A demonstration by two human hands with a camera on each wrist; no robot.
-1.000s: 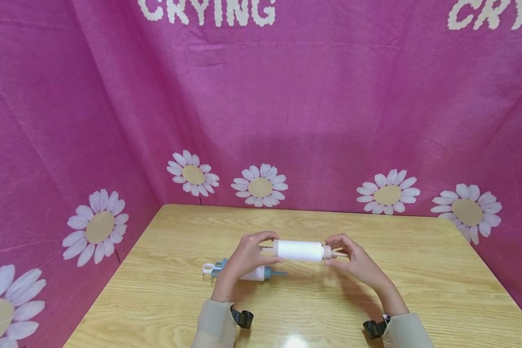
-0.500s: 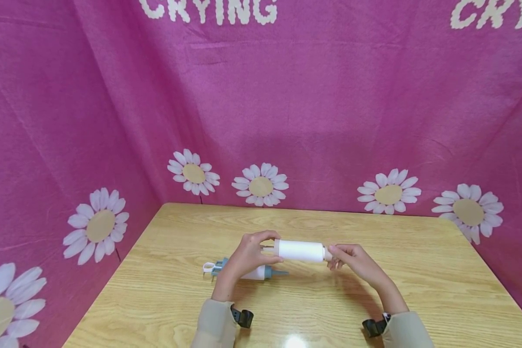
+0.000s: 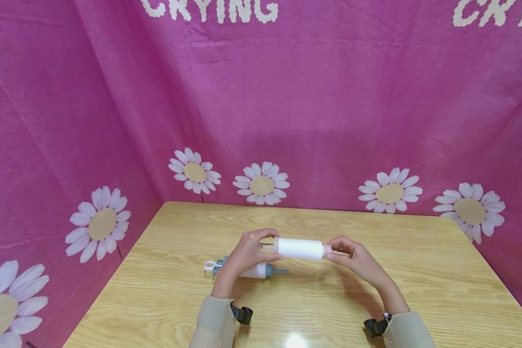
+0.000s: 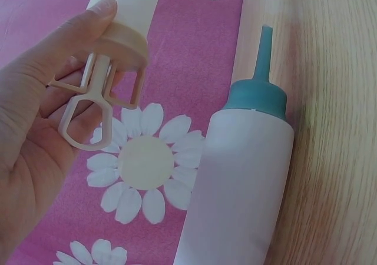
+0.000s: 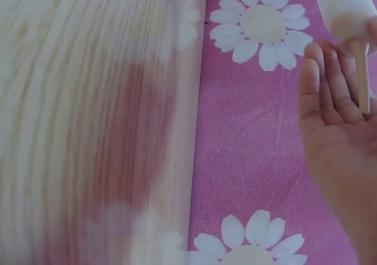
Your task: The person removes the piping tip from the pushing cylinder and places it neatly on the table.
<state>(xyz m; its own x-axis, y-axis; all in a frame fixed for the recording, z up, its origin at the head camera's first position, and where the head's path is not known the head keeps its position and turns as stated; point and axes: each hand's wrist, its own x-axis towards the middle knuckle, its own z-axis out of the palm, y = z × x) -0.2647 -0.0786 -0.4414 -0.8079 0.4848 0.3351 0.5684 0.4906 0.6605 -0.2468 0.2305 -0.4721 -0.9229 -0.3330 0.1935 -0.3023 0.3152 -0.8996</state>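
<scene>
Above the table a white piping syringe (image 3: 300,248) with beige ends is held level between both hands. My left hand (image 3: 247,251) grips its plunger end; in the left wrist view the thumb lies on the beige cap, near the ring handle (image 4: 88,121). My right hand (image 3: 357,259) pinches the beige nozzle cap (image 3: 327,249) at the other end. The thin nozzle (image 5: 362,79) points towards the palm in the right wrist view. Another piping syringe, with a teal cap and nozzle (image 3: 276,271), lies on the table behind my left hand, which partly hides it.
The wooden table (image 3: 439,290) reaches back to a pink cloth (image 3: 313,121) with daisies and white letters. The cloth also hangs along the left side. A black wrist camera (image 3: 245,315) is strapped to the left wrist, another (image 3: 376,327) to the right.
My right hand turned around the nozzle cap, thumb coming over the top, then turned back and pinches it with the thumb low again. The left hand keeps its grip on the piping syringe.
</scene>
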